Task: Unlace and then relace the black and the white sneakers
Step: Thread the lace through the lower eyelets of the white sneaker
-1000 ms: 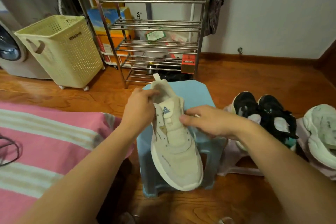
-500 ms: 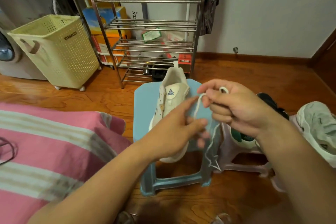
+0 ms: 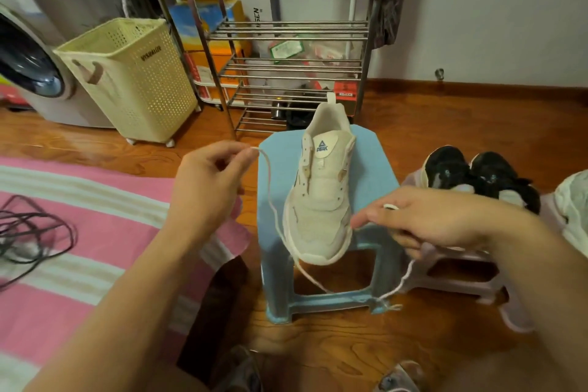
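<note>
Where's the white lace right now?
In the head view, the lace is strung between both hands, left hand and right hand, drooping before the blue stool.

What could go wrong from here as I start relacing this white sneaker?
The white shoelace sags off the pale blue plastic stool, its loop near the stool leg, where it could snag. The unlaced white mesh sneaker sits loose with its toe overhanging the stool edge; neither the left hand nor the right hand steadies it, so a tug might drag it off.
</note>
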Motion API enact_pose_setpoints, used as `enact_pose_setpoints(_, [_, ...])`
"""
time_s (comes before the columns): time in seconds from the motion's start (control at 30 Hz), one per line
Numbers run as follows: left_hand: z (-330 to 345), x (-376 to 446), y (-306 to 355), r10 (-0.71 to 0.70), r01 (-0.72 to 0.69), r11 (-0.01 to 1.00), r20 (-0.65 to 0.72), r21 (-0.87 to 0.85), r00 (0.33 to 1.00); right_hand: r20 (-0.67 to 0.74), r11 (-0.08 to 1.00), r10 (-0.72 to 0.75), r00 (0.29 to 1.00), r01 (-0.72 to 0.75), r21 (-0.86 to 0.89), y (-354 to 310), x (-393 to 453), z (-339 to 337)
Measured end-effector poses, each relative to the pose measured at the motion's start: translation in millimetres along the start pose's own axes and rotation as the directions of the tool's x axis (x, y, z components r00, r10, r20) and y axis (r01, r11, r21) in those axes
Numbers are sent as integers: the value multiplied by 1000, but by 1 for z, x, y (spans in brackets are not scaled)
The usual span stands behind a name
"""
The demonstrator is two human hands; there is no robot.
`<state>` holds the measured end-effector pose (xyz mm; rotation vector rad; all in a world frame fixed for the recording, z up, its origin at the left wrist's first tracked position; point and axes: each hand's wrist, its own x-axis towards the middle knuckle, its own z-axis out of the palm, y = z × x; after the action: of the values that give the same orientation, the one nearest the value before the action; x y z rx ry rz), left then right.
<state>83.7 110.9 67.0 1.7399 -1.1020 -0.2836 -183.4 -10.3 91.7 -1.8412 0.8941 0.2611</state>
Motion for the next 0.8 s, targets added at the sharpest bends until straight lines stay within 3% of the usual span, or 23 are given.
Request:
enact_pose_setpoints(0.03, [0, -2, 7, -43, 58, 978, 82, -199, 996, -104, 994, -20, 994, 8, -111, -1, 4, 1])
enact_pose_setpoints(0.1, [7, -9, 18, -78, 207, 829, 258, -520, 963, -246, 971, -71, 967, 11, -238, -7, 10, 1])
enact_pose_setpoints(0.17, [22, -20, 31, -110, 379, 631, 405, -677, 908, -287, 998, -68, 955, 67, -11, -15, 13, 3])
enact_pose_setpoints(0.23, [38, -33, 40, -91, 484, 562, 532, -670, 842, -203, 916, -86, 976, 157, 369, -27, 10, 10])
enact_pose_setpoints(0.27, [46, -39, 42, -47, 509, 559, 588, -655, 807, -160, 866, -127, 979, 188, 463, -32, 10, 14])
enact_pose_setpoints(0.33, [54, -45, 41, -35, 538, 592, 648, -600, 761, -133, 874, -193, 972, 232, 427, -32, 14, 22])
enact_pose_setpoints(0.4, [53, -44, 36, -123, 583, 631, 676, -512, 727, -133, 884, -196, 971, 234, 404, -31, 19, 23])
enact_pose_setpoints(0.5, [51, -43, 33, -105, 616, 657, 755, -435, 647, -43, 829, -204, 978, 196, 524, -27, 19, 17])
enact_pose_setpoints(0.57, [51, -45, 34, -78, 611, 663, 772, -433, 631, 10, 802, -229, 973, 183, 569, -23, 19, 14])
enact_pose_setpoints(0.63, [49, -45, 35, -97, 645, 611, 766, -458, 636, -28, 761, -213, 977, 184, 623, -18, 20, 7])
enact_pose_setpoints(0.7, [47, -44, 30, -161, 654, 604, 733, -456, 660, -111, 648, -198, 974, 215, 730, -10, 21, 1])
enact_pose_setpoints(0.8, [46, -45, 28, -245, 651, 616, 677, -443, 693, -140, 327, -276, 951, 230, 917, -4, 18, 0])
